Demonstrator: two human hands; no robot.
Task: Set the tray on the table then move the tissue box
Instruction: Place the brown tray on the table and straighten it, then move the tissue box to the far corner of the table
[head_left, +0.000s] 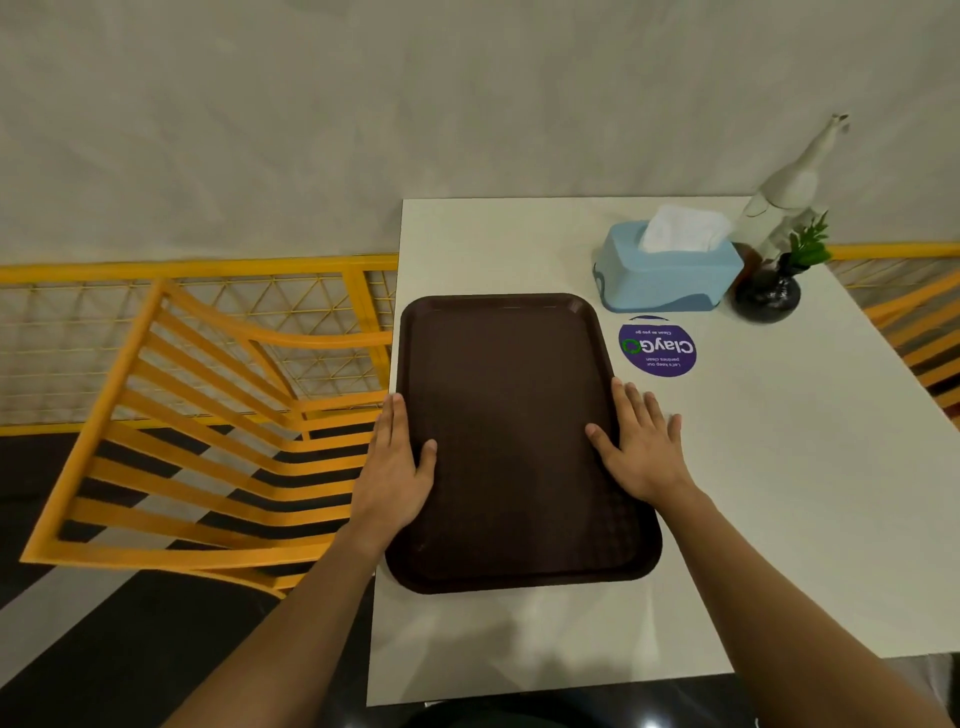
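White table (779, 467) bears tray (511, 441), tissue box (667, 278), vase (768, 296) (sticker (657, 349) too).

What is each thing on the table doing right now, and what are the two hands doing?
tray: flat on the table, empty
left hand: open, on the tray's left edge
right hand: open, on the tray's right edge
tissue box: upright, tissue sticking out, untouched
round sticker: flat on the table
dark vase: upright, green sprig in it
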